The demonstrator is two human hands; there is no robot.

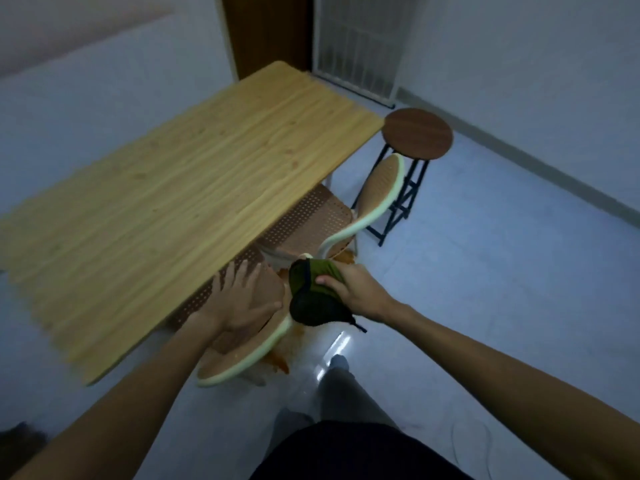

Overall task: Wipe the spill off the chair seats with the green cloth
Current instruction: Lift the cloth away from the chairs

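The right hand (356, 289) is closed around the bunched green cloth (313, 294), thumb on top, holding it in the air just off the edge of the near chair (242, 355), with a dark cord dangling from its lower end. The left hand (239, 299) lies flat and open, fingers spread, pressed on that chair's perforated brown seat where it tucks under the wooden table (166, 195). Orange liquid (277, 360) pools on the pale floor below the cloth and beside the chair's cream rim. A second matching chair (311, 220) stands just beyond, also pushed under the table, and a round dark stool (417, 133) sits past it near the table's corner.
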